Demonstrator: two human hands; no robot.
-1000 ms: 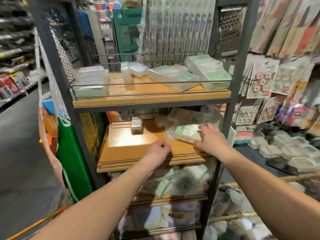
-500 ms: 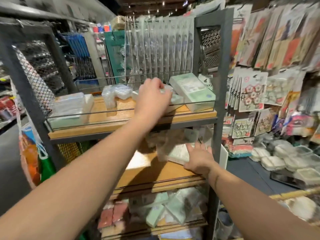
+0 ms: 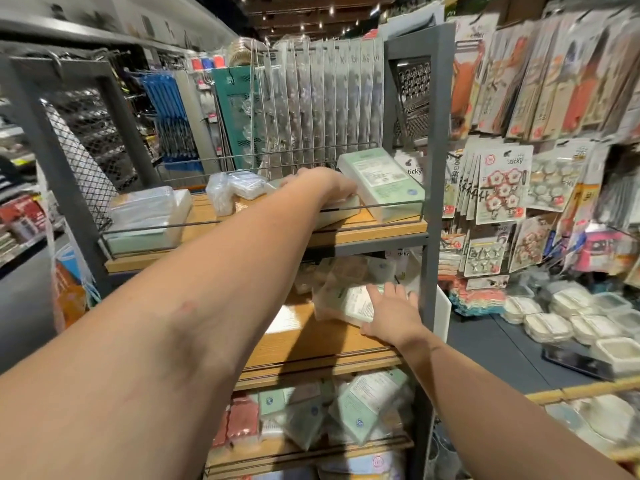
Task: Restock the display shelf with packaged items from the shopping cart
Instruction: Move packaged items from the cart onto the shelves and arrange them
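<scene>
The grey-framed display shelf has wooden boards. On the top board (image 3: 374, 232) my left hand (image 3: 322, 183) lies on a flat pale green and white box (image 3: 341, 211); how its fingers hold the box is not clear. A larger green-labelled box (image 3: 384, 185) sits just to the right of it. On the middle board (image 3: 311, 355) my right hand (image 3: 394, 313) rests with straight fingers on a clear package with a green label (image 3: 349, 303). More green and pink packages (image 3: 363, 410) fill the lower board.
Clear plastic boxes (image 3: 149, 209) and a small bagged item (image 3: 235, 188) sit at the top board's left. A thin wire rail (image 3: 207, 223) runs along its front. Hanging card packs (image 3: 502, 181) crowd the right; white containers (image 3: 554, 323) lie below. A yellow bar (image 3: 588, 389) crosses bottom right.
My left hand rose from the middle board's front edge to the top board and settled on the flat box. My right hand stayed on the clear package. The view tilted upward.
</scene>
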